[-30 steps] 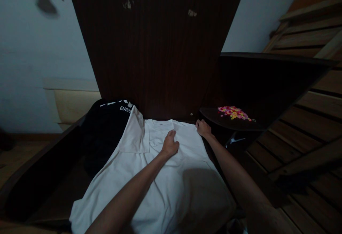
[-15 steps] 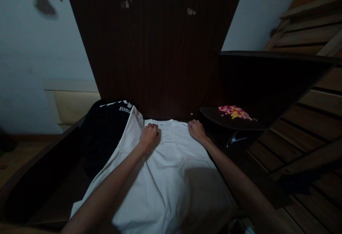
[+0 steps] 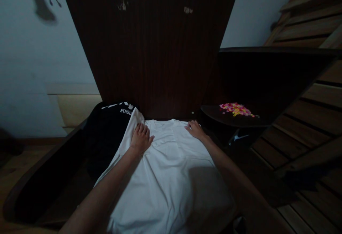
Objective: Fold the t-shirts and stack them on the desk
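Note:
A white T-shirt lies spread in front of me, its collar at the far end and soft wrinkles down its middle. My left hand rests flat on its left shoulder area, fingers stretched out and thumb apart. At the far right shoulder, my right hand touches the cloth with fingers extended and thumb apart. Left of the shirt, and partly under its left side, is a black garment with white lettering. My forearms cover parts of the shirt's sides.
A tall dark wooden panel stands behind the shirt. To the right, a dark rounded shelf carries a pile of pink and yellow bits. Wooden slats fill the far right. A dark curved side board runs along the left.
My left hand has moved left across the shirt, from beside the collar to the left shoulder, and its fingers have straightened. My right hand stays at the right shoulder, fingers slightly more extended.

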Motion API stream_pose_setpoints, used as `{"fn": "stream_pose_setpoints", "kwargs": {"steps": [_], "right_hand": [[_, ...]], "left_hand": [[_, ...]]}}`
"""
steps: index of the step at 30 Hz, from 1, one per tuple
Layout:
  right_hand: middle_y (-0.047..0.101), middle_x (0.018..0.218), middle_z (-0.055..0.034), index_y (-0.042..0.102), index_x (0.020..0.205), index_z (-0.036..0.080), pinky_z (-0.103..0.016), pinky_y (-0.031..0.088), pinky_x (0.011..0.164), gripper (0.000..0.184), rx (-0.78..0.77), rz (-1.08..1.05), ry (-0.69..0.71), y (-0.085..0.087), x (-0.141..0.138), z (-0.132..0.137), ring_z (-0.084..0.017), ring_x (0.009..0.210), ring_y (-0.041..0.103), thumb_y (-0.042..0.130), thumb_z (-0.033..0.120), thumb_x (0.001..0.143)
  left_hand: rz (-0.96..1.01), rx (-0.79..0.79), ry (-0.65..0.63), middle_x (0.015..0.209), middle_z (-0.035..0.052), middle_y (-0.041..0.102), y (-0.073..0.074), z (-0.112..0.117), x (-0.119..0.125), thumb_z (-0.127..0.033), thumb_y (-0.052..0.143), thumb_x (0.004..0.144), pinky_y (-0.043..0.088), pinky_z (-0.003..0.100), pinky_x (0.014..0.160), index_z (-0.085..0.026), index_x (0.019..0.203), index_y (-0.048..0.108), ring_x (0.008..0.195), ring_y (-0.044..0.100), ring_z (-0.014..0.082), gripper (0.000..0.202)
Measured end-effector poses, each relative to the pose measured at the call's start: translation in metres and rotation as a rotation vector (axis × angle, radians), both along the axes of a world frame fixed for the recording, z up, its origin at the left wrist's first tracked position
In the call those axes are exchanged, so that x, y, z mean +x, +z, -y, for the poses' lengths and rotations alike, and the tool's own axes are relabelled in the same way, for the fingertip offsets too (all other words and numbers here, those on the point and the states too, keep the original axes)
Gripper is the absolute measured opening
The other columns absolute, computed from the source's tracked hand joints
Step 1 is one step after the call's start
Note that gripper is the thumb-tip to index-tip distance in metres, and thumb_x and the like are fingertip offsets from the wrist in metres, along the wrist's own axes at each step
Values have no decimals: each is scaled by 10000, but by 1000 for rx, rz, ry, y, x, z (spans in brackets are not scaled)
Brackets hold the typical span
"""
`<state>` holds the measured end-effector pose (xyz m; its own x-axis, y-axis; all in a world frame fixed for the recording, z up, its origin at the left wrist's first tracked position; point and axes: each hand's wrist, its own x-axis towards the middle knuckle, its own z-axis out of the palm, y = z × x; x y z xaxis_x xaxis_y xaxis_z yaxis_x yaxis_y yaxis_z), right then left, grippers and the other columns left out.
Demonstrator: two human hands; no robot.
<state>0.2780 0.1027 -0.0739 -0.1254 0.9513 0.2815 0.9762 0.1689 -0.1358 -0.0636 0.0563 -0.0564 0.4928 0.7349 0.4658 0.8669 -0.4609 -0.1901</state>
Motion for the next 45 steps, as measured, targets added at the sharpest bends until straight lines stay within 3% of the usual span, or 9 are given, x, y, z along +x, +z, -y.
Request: {"fn": "stream_pose_setpoints", "kwargs": {"steps": [7, 14, 21, 26, 31, 34, 41, 45], "right_hand": [[664, 1039, -110, 644, 928, 181, -311, 389, 819, 283, -157, 41, -99, 17, 3, 2, -225, 990, 587, 522, 436, 930], [694, 955, -128, 685, 873, 180, -426, 291, 960, 362, -179, 185, -145, 33, 17, 3, -289, 1060, 553, 594, 530, 853], [697, 999, -103, 668, 939, 182, -391, 294, 931, 290, -94, 117, -158, 19, 32, 9, -260, 1096, 511, 483, 406, 952], [702, 1052, -154, 655, 1007, 152, -414, 304, 906, 344, -16, 127, -254, 12, 29, 13, -300, 1093, 501, 401, 384, 996], [702, 1092, -192, 680, 1012, 135, -439, 318, 894, 342, -32, 170, -327, 16, 27, 13, -329, 1102, 498, 419, 355, 985], [694, 1107, -195, 696, 1013, 132, -427, 326, 900, 342, -16, 189, -292, 22, 22, 12, -320, 1118, 496, 407, 312, 984], [679, 1087, -101, 704, 1045, 169, -288, 359, 877, 267, -124, 53, 24, 23, -14, -4, -205, 1033, 568, 475, 278, 962], [676, 1059, -86, 700, 1019, 192, -332, 341, 890, 200, -140, 38, -7, 18, -27, -14, -225, 1053, 564, 567, 308, 923]], "left_hand": [[-36, -31, 35, 1207, 225, 663, 4, 2, 2, -406, 443, 932, 287, 516, 1120, -53, 1102, 705, 1245, 510, 376, 471], [52, -94, 19, 1170, 210, 678, 8, 3, 4, -374, 492, 895, 276, 538, 1122, -103, 1062, 715, 1243, 506, 380, 389], [21, -91, 27, 1120, 229, 681, 10, 5, 5, -368, 488, 900, 278, 514, 1125, -73, 1020, 718, 1206, 530, 369, 393], [36, -89, 10, 1106, 225, 685, 12, 6, 5, -363, 493, 898, 294, 527, 1108, -86, 1007, 720, 1193, 532, 370, 374], [32, -94, 18, 1106, 232, 682, 13, 6, 5, -364, 487, 899, 303, 510, 1109, -67, 1009, 719, 1198, 530, 374, 392], [66, -103, 11, 1107, 229, 685, 13, 6, 5, -357, 500, 889, 297, 521, 1113, -79, 1011, 723, 1210, 524, 380, 377], [122, -117, -3, 1119, 215, 688, 9, 4, 4, -358, 507, 878, 284, 544, 1114, -111, 1019, 718, 1213, 519, 381, 354], [103, -109, 5, 1124, 214, 686, 9, 4, 4, -365, 509, 880, 280, 532, 1117, -112, 1015, 715, 1219, 520, 374, 354]]}}
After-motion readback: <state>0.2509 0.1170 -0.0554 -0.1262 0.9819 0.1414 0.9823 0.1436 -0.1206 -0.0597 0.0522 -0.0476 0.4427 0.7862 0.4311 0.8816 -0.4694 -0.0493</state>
